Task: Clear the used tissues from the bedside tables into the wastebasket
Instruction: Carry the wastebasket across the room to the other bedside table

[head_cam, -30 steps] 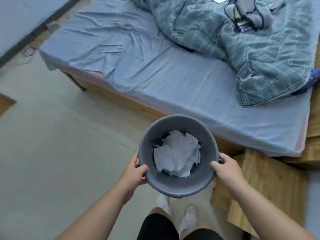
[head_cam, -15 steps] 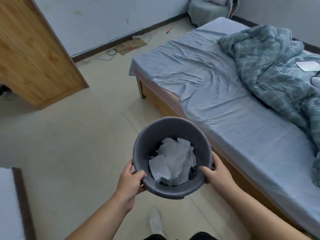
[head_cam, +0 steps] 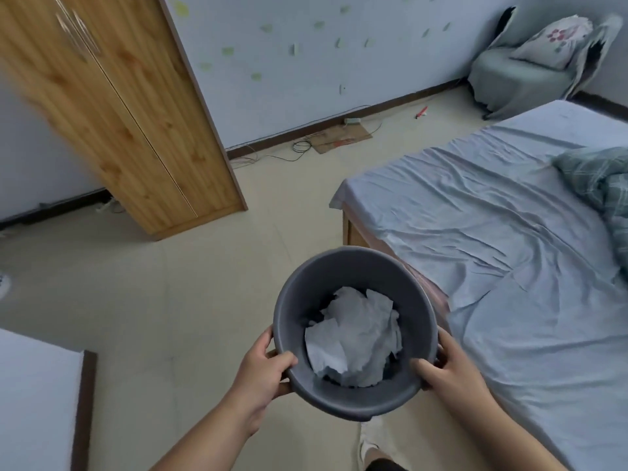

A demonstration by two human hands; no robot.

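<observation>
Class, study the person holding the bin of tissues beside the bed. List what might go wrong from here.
1. The left hand and right hand grip only the bin at its rim; a slip may spill the tissues.
2. The bed corner is close; the bin might knock it.
3. Loose cables by the wall could trip the person.

Soft, cool daylight falls evenly, its source unclear, perhaps off to the right. Shadows are faint; the wastebasket [head_cam: 353, 273] is dark inside. The wardrobe [head_cam: 136, 113] smears with motion blur and leans, bent by wide-angle distortion.
</observation>
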